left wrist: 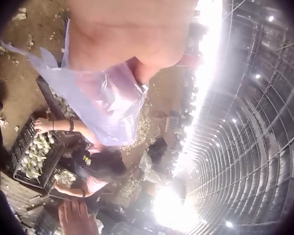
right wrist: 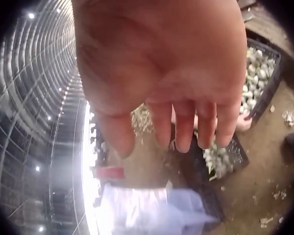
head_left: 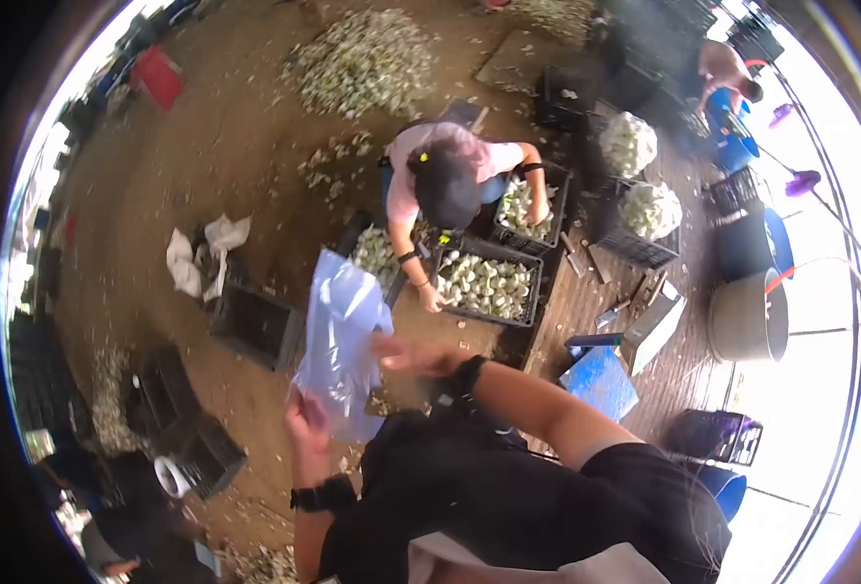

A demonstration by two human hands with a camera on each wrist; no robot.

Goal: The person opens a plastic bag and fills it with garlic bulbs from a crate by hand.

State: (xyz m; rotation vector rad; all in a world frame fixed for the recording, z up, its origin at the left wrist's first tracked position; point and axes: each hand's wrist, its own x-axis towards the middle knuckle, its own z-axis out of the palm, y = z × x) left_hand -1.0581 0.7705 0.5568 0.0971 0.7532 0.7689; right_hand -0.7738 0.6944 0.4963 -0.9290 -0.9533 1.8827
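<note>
A translucent pale plastic bag hangs from my left hand, whose fingers pinch its near edge. In the left wrist view the left hand covers the top of the bag. My right hand is beside the bag's right side in the head view, blurred. The right wrist view shows that right hand with fingers extended and spread, holding nothing, and the bag apart from it below.
A person in a pink shirt bends over black crates of white bulbs. Empty black crates stand at left. A pile of bulbs lies on the ground. A blue-topped item and buckets are at right.
</note>
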